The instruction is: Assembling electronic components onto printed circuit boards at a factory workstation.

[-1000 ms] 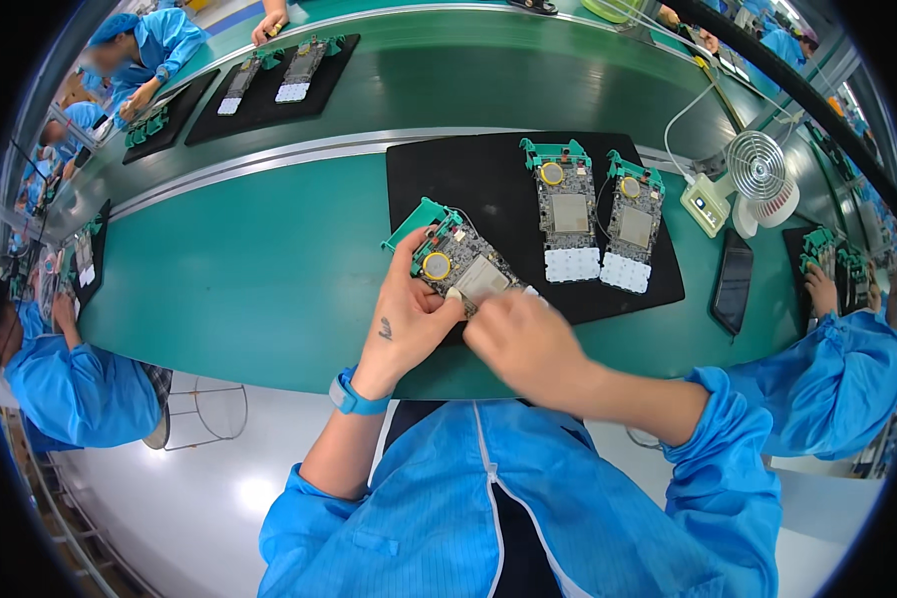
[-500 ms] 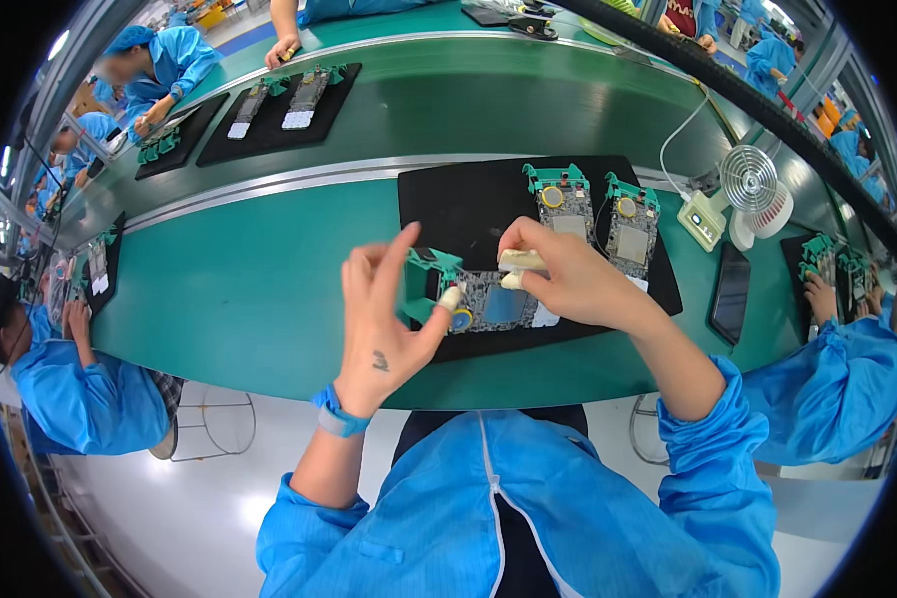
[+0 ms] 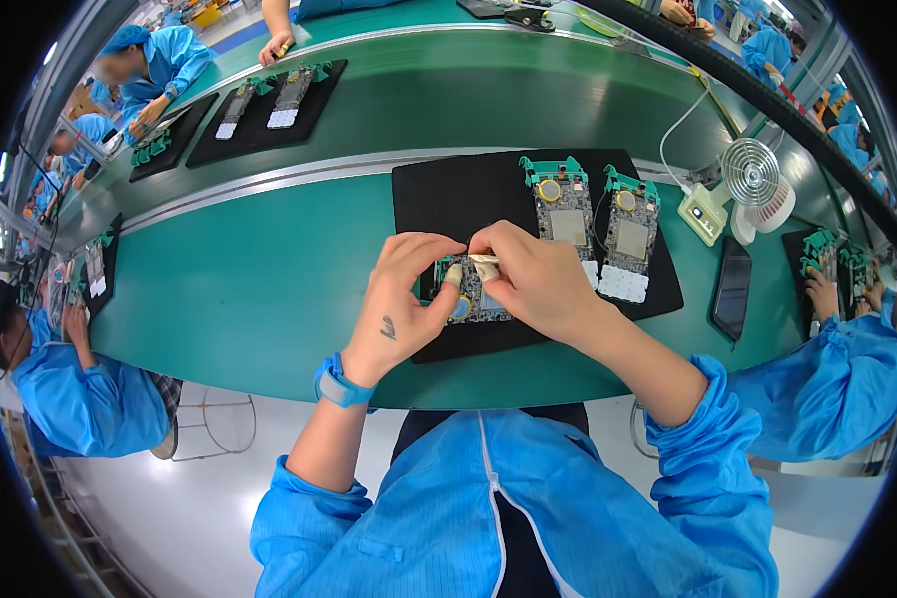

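A circuit board (image 3: 483, 305) with a round coin cell lies crosswise on the black mat, partly covered by my hands. At its left end, a green plastic frame shows beside my left hand (image 3: 406, 304). This hand curls round that end, its capped thumb on the board and its fingertips near the far edge. My right hand (image 3: 543, 284) is closed in a pinch over the board, with pale finger cots on thumb and forefinger. Whatever lies between those fingertips is too small to make out. The two hands almost meet above the board.
Two more circuit boards (image 3: 568, 214) with green frames lie on the black mat (image 3: 424, 204) to the right. Further right are a phone (image 3: 732, 289) and a small fan (image 3: 750, 172). Co-workers sit on both sides, and boards on mats (image 3: 269, 125) lie across the bench.
My right hand has moved left along the board, near my left fingertips. The left hand's raised fingers have come down and curled inward to the board's far edge.
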Available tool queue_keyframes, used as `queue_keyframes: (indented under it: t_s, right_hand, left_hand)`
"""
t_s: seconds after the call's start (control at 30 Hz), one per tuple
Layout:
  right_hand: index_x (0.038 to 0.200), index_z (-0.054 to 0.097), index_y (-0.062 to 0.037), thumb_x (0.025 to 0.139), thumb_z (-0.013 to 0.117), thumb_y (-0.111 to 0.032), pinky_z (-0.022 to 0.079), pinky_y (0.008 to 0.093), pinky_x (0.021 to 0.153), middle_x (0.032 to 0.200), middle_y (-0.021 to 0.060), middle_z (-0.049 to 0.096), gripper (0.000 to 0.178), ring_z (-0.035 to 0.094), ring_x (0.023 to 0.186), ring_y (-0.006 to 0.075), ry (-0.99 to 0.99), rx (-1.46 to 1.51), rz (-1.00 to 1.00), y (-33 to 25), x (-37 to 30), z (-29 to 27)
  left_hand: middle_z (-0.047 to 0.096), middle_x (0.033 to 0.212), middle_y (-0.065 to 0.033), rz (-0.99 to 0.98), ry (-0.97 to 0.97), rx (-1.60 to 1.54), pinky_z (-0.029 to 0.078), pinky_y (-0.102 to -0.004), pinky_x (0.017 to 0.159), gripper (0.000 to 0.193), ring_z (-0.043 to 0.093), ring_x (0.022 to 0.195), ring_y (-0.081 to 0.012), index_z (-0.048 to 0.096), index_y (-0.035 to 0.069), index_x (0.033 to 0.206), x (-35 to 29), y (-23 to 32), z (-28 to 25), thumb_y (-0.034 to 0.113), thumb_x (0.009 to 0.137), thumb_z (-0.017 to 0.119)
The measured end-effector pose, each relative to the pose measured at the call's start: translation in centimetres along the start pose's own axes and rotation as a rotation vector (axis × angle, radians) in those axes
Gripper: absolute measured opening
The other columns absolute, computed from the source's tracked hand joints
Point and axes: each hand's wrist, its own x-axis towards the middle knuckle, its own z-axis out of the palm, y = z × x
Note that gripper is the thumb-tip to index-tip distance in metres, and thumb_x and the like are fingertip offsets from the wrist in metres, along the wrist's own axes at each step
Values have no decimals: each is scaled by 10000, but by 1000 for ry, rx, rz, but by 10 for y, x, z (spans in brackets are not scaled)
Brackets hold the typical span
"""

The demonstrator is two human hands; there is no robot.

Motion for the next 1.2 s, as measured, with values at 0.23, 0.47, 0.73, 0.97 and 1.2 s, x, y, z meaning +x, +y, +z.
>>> queue_keyframes:
  t_s: [0.23,0.47,0.73,0.97,1.2]
  right_hand:
    - [960,504,-62,691,671,-42,472,336,539,843,53,576,318,620,695,237,-21,-183,-158,1,3,-1]
    - [961,504,-61,681,677,-43,473,344,541,838,57,571,330,613,683,250,-39,-240,-206,-5,3,-1]
    - [1061,416,-40,864,552,-121,480,370,573,805,164,614,253,638,687,327,18,214,360,-16,-20,10]
    - [1064,401,-58,853,549,-138,467,422,531,718,163,612,270,624,632,361,1,215,415,-16,-24,25]
    - [1026,420,-72,826,597,-139,443,398,446,659,115,597,275,607,545,314,68,30,278,-16,-26,33]
  left_hand:
    - [616,845,-105,-53,-24,16,445,-359,768,195,539,858,-283,642,2,899,6,5,-1,41,710,613]
    - [612,825,-99,-154,-60,-10,446,-355,749,161,541,852,-271,654,5,860,8,4,-2,65,714,625]
    - [618,837,-79,-240,-38,13,460,-328,712,162,540,880,-257,656,26,862,8,10,3,74,709,632]
    - [643,886,-72,-285,-34,-20,446,-307,810,158,564,925,-219,659,15,866,7,14,6,45,714,627]
    - [640,890,-84,-239,4,1,444,-332,819,170,543,942,-250,660,22,863,3,10,13,41,696,632]
